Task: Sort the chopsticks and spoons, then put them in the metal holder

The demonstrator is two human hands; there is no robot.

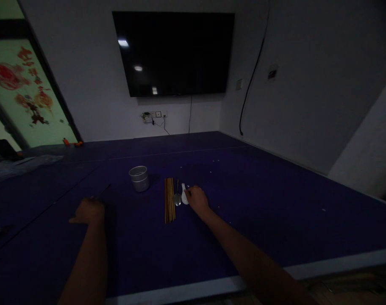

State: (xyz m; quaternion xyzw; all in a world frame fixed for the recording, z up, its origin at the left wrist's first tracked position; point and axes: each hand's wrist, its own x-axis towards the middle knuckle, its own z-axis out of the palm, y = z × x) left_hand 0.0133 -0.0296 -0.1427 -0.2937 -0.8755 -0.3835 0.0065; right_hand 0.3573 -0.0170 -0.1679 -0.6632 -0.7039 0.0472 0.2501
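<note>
My right hand (197, 198) is at the white soup spoon (184, 198), its fingers closed at the spoon's edge. Just left of it lies a metal spoon (177, 199), bowl toward me. A row of several wooden chopsticks (169, 201) lies side by side, left of the metal spoon. Farther left, my left hand (89, 211) is closed low over the surface. A thin dark stick-like thing (104, 191) sticks out beyond its fingers; its kind is too dim to make out. Between the hands, behind the chopsticks, a grey metal cup (139, 178) stands upright.
The purple-blue surface (138, 258) has a pale front edge and small white bits (211, 172) scattered on it. Clear plastic sheeting (24, 165) and an orange tool-like object (72, 143) lie at the far left. A television (176, 53) hangs on the wall.
</note>
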